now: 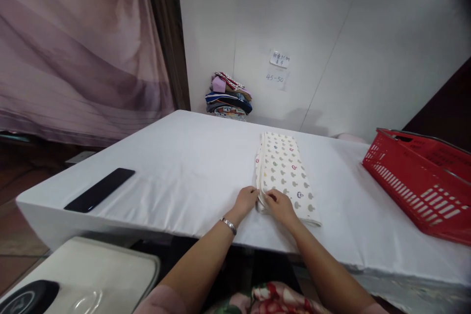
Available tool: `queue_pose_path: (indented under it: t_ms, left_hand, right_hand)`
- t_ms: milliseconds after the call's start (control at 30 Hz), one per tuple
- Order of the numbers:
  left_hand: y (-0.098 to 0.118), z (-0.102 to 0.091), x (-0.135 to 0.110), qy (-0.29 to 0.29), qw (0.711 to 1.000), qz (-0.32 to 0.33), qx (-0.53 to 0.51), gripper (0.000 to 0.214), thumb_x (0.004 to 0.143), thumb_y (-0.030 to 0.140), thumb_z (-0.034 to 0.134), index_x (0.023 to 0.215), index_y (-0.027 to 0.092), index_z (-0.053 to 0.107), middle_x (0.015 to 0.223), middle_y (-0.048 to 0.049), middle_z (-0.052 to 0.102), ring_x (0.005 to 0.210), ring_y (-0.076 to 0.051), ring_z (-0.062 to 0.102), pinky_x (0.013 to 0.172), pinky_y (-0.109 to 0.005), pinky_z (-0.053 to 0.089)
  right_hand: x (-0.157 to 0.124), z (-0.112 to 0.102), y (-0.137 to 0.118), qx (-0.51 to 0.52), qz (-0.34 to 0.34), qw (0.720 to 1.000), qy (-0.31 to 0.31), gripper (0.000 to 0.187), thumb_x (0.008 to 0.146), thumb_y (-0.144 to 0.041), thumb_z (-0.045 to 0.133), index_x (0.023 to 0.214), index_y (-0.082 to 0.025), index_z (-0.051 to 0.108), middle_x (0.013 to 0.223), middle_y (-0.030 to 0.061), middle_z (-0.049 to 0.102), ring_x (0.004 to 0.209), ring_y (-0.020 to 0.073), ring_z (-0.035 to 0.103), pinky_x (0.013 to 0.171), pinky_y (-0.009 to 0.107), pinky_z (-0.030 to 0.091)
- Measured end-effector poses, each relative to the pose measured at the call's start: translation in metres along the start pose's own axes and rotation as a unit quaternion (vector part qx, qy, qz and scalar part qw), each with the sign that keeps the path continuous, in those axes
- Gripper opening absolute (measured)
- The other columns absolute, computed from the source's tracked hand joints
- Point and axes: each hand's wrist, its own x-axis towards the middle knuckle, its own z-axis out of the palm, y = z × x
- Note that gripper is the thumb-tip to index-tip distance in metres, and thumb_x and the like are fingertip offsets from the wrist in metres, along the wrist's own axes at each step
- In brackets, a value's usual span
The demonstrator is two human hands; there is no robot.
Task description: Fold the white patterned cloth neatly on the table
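A folded cream cloth (283, 167) with small grey and coloured mushroom-like prints lies lengthwise on the white-covered table (176, 157). Its near left corner is pinched by both of my hands. The fingers of my left hand (246, 199) are closed on the layered left edge. Just to the right, my right hand (281, 206) has its fingers closed on the same corner from above, partly covering it. Several layers show along the cloth's left side. What kind of cloth item it is, I cannot tell.
A red plastic basket (423, 186) stands on the table's right side. A black phone-like slab (101, 189) lies at the left. Beyond the far edge, a pile of folded fabrics (228, 98) rises against the wall. A white lidded container (88, 274) sits below, front left.
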Motion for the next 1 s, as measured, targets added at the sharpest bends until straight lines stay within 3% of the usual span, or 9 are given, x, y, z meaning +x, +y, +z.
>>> queue_pose_path:
  t_ms: [200, 367, 467, 633, 800, 1000]
  left_hand:
    - [-0.001, 0.001, 0.001, 0.01, 1.0, -0.013, -0.012, 0.02, 0.077, 0.025, 0.05, 0.061, 0.016, 0.057, 0.062, -0.0017, 0.062, 0.059, -0.012, 0.054, 0.057, -0.023, 0.038]
    - [-0.001, 0.004, -0.001, 0.058, 0.998, -0.02, -0.025, 0.011, 0.076, 0.022, 0.055, 0.084, 0.015, 0.059, 0.076, -0.0026, 0.065, 0.069, -0.012, 0.057, 0.062, -0.022, 0.041]
    - [-0.001, 0.006, -0.003, 0.088, 0.996, 0.005, -0.034, 0.014, 0.076, 0.017, 0.055, 0.089, 0.017, 0.059, 0.082, -0.0017, 0.065, 0.074, -0.012, 0.058, 0.068, -0.021, 0.043]
    - [0.004, 0.005, -0.006, 0.099, 0.994, 0.036, -0.027, 0.012, 0.077, 0.021, 0.054, 0.083, 0.017, 0.063, 0.09, -0.0037, 0.066, 0.083, -0.014, 0.058, 0.076, -0.024, 0.043]
    - [0.011, 0.004, -0.005, 0.071, 0.997, 0.021, 0.021, 0.024, 0.073, 0.039, 0.058, 0.071, 0.016, 0.065, 0.077, -0.0048, 0.067, 0.073, -0.016, 0.058, 0.066, -0.025, 0.04]
    - [0.01, 0.005, 0.0, 0.053, 0.997, -0.014, 0.048, 0.014, 0.068, 0.026, 0.057, 0.059, 0.016, 0.06, 0.064, -0.0013, 0.062, 0.064, -0.013, 0.055, 0.055, -0.022, 0.035]
  right_hand:
    - [0.001, 0.002, 0.004, 0.077, 0.009, 0.994, 0.081, 0.027, 0.08, -0.039, 0.044, 0.069, -0.02, 0.06, 0.062, -0.001, 0.057, 0.062, 0.0149, 0.05, 0.059, 0.025, 0.037]
    - [-0.001, 0.003, 0.001, 0.022, -0.004, 0.997, 0.08, 0.026, 0.08, -0.038, 0.043, 0.069, -0.021, 0.06, 0.062, -0.0012, 0.057, 0.06, 0.0146, 0.049, 0.059, 0.025, 0.036]
    - [-0.003, 0.003, 0.0, 0.025, -0.007, 0.997, 0.077, 0.026, 0.08, -0.037, 0.043, 0.07, -0.021, 0.06, 0.064, -0.0008, 0.059, 0.061, 0.0147, 0.05, 0.06, 0.025, 0.036]
    - [-0.006, 0.004, 0.002, 0.051, -0.007, 0.995, 0.082, 0.025, 0.081, -0.036, 0.042, 0.073, -0.02, 0.06, 0.065, -0.0007, 0.059, 0.063, 0.0148, 0.051, 0.06, 0.025, 0.038]
    - [-0.007, 0.005, 0.002, 0.062, -0.013, 0.994, 0.085, 0.025, 0.081, -0.036, 0.043, 0.074, -0.02, 0.06, 0.066, -0.0002, 0.06, 0.063, 0.0151, 0.052, 0.061, 0.026, 0.04]
    - [-0.004, 0.006, 0.002, 0.062, -0.018, 0.994, 0.084, 0.023, 0.08, -0.037, 0.045, 0.073, -0.021, 0.06, 0.068, 0.0001, 0.062, 0.063, 0.0153, 0.053, 0.062, 0.026, 0.041]
